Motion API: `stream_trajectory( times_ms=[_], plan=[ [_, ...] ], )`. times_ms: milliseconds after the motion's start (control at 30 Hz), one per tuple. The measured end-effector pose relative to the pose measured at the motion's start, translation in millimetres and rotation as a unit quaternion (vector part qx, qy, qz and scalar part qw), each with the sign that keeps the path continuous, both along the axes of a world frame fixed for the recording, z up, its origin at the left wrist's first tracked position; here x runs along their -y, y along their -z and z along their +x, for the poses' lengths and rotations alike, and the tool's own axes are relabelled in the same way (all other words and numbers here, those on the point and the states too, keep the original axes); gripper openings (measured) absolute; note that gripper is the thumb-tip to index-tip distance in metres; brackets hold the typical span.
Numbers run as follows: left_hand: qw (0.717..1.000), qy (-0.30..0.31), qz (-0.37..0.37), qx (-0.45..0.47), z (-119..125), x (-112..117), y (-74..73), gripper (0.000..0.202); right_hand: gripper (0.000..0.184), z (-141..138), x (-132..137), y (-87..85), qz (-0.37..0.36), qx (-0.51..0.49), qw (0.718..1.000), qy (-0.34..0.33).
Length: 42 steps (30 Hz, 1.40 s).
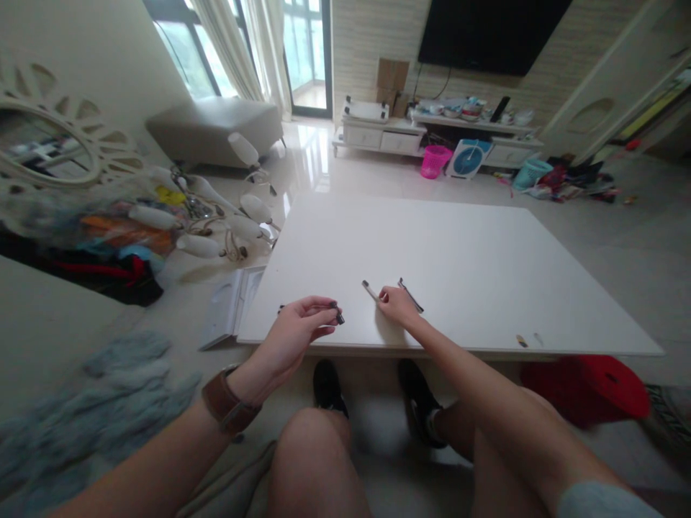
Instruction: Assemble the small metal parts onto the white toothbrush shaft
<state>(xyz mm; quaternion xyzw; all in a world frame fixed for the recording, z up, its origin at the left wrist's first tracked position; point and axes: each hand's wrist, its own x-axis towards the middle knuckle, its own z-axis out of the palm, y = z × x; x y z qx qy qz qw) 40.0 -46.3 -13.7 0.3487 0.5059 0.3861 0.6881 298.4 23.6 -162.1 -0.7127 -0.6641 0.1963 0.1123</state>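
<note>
A small dark piece [339, 316] is held in the left hand [302, 322], above the near edge of the white table [458, 252]. The grip is narrow, with the piece kept at the fingertips; its exact shape cannot be told, as it is partly covered by the fingers. By the right hand [398, 307], a pale stick [370, 290] with a dark end is pinched between thumb and finger, and it is pointed away to the upper left. Whether the table is touched by this stick cannot be told. Just beyond the right hand, a thin dark stick [413, 297] is seen lying on the table, set at a slant. Farther to the right, near the front edge, a small brown piece [521, 341] and a clear piece [538, 337] (rather hard to see on the white) are placed side by side. A brown strap [232, 403] is worn on the left wrist.
</note>
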Motion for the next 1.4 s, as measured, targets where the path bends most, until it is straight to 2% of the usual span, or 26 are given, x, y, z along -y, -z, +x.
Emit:
stream_trajectory(
  times_ms=[300, 433, 500, 533, 567, 633, 700, 733, 800, 933, 1033, 1100, 1167, 1233, 1300, 1400],
  plan=[
    [0.999, -0.009, -0.017, 0.026, 3.6, 0.6, 3.6, 0.016, 0.024, -51.7, 8.7, 7.1, -0.011, -0.036, 0.999, -0.026],
    [1.000, 0.010, -0.003, 0.015, 3.5, 0.5, 3.7, 0.016, 0.025, -59.0, 9.2, -7.6, 0.018, -0.055, 0.998, -0.008],
    [0.999, 0.028, 0.023, -0.012, 2.2, -0.5, 3.1, 0.016, 0.026, -62.4, 9.5, -22.2, 0.039, -0.142, 0.989, -0.009],
    [0.998, 0.037, 0.044, -0.033, 1.1, -1.4, 2.7, 0.016, 0.029, -64.4, 10.5, -30.7, 0.033, -0.222, 0.974, -0.026],
    [0.995, 0.046, 0.068, -0.059, -0.1, -2.4, 2.1, 0.015, 0.033, -66.3, 12.3, -39.5, 0.004, -0.320, 0.946, -0.052],
    [0.983, 0.062, 0.126, -0.117, -2.6, -4.3, 1.0, 0.011, 0.041, -69.3, 18.7, -56.4, -0.093, -0.504, 0.852, -0.107],
    [0.964, 0.077, 0.184, -0.178, -4.5, -5.3, 0.4, 0.009, 0.042, -70.8, 27.5, -69.9, -0.168, -0.609, 0.764, -0.127],
    [0.952, 0.084, 0.210, -0.206, -5.0, -5.3, 0.4, 0.008, 0.040, -71.0, 32.1, -74.9, -0.190, -0.634, 0.738, -0.131],
    [0.929, 0.100, 0.251, -0.252, -5.4, -4.5, 1.0, 0.005, 0.036, -71.1, 40.0, -80.9, -0.212, -0.652, 0.716, -0.130],
    [0.890, 0.136, 0.294, -0.322, -7.3, -4.4, 4.2, 0.009, 0.031, -66.3, 41.4, -79.2, -0.194, -0.640, 0.735, -0.109],
    [0.855, 0.177, 0.303, -0.382, -12.7, -7.6, 9.2, 0.023, 0.032, -42.7, 24.4, -68.4, -0.111, -0.628, 0.770, -0.033],
    [0.817, 0.237, 0.308, -0.426, -17.5, -8.8, 14.3, 0.023, 0.033, -9.9, 8.5, -58.1, -0.028, -0.584, 0.809, 0.058],
    [0.770, 0.311, 0.318, -0.457, -21.7, -7.3, 20.2, 0.023, 0.031, 34.5, -4.3, -46.1, 0.043, -0.461, 0.867, 0.183],
    [0.722, 0.381, 0.332, -0.473, -24.4, -3.1, 25.6, 0.023, 0.025, 83.2, -9.0, -33.0, 0.070, -0.402, 0.879, 0.245],
    [0.686, 0.435, 0.334, -0.477, -25.2, 2.1, 29.1, 0.020, 0.022, 127.7, -5.0, -19.4, 0.088, -0.342, 0.889, 0.291],
    [0.668, 0.474, 0.324, -0.474, -24.4, 7.9, 29.4, 0.017, 0.019, 174.0, 8.4, 1.4, 0.089, -0.261, 0.903, 0.330]
  ],
)
